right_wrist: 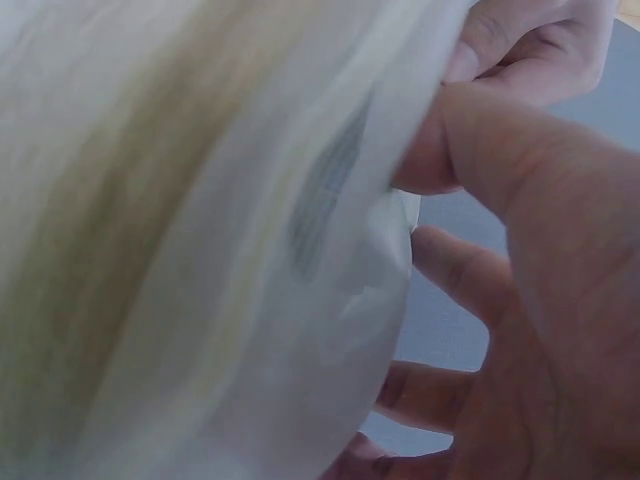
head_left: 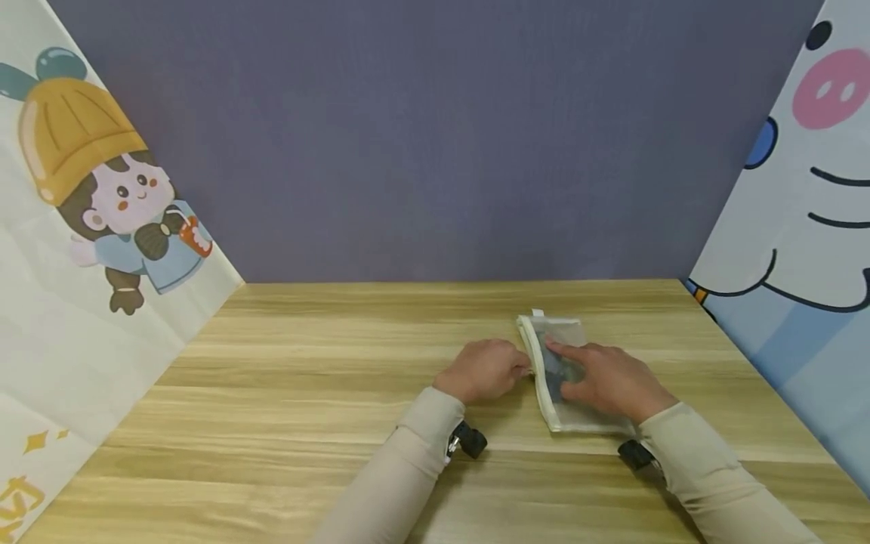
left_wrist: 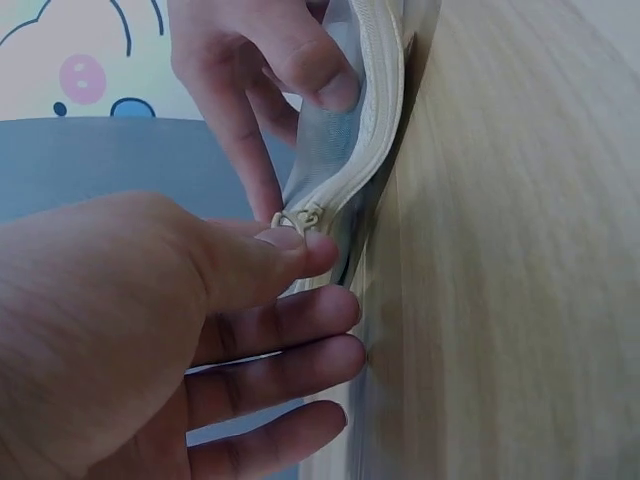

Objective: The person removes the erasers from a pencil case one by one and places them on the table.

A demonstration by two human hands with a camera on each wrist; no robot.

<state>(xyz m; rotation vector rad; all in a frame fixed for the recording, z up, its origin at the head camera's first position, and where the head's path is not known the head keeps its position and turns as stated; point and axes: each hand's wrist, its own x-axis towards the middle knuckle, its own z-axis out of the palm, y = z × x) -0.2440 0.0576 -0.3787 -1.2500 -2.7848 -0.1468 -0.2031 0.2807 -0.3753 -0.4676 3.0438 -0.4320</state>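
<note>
A wood-grain worktop stretches back to a grey-violet panel. The left panel bears a cartoon figure in a yellow hat with a red cup, plus golden stars; the right panel shows a white cartoon creature with a pink snout.

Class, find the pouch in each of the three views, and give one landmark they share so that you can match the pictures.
Head: pouch right of centre, below mid-height, partly covered by the right hand.
Left wrist: pouch in the upper middle.
Right wrist: pouch blurred, across the middle; its left limit is unclear.
Shared landmark: the left hand, at left in the left wrist view, top right in the right wrist view.
</note>
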